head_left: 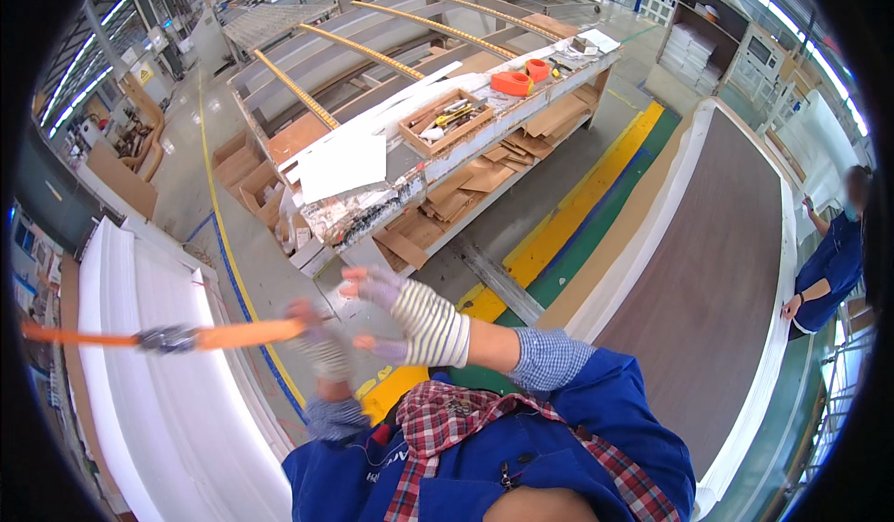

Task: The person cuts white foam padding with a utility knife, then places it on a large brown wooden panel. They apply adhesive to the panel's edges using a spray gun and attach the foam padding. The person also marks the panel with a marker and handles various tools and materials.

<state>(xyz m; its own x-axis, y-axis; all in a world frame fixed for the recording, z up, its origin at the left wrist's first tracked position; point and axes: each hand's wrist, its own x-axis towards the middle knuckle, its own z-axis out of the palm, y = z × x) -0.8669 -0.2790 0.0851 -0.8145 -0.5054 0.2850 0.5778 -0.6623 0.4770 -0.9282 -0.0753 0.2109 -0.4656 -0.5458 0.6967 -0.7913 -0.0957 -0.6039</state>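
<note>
My left hand [322,343], blurred by motion, is closed on the near end of a long orange strip [247,334]. The strip reaches out to the left and has dark wrapping [168,338] around its middle; its exact kind is unclear. To the right of that hand, my right hand [414,319] is raised with thumb and fingers apart and holds nothing. A striped glove that leaves the fingertips bare covers it. White sheets [149,336] are stacked at my left, below the orange strip.
Ahead stands a workbench [410,191] with a wooden tool tray [419,142], orange tape rolls [512,82] and cardboard pieces [456,196] on its lower shelf. At right lies a large dark brown panel [698,243] on white layers. A person in blue [832,266] stands beyond it.
</note>
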